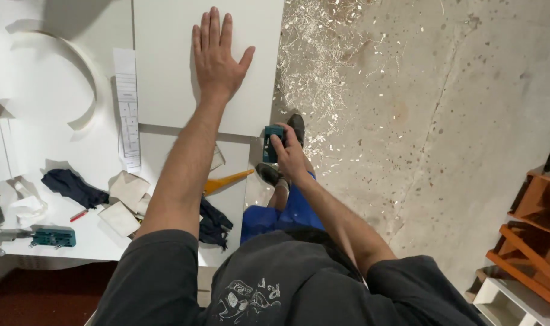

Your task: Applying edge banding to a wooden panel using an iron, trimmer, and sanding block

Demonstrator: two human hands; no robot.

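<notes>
My left hand (216,57) lies flat, fingers spread, on the white panel (166,90). My right hand (289,154) grips a teal tool (271,143) just beside that panel's edge.

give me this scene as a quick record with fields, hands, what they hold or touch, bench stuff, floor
left hand: left hand flat, fingers spread, pressing on a white panel
right hand: right hand gripping a teal power tool at the panel's edge
bench: white workbench with a paper strip, dark cloth, red pencil, small teal tool, yellow-handled tool
floor: concrete floor strewn with pale shavings
right side: orange wooden frames
</notes>
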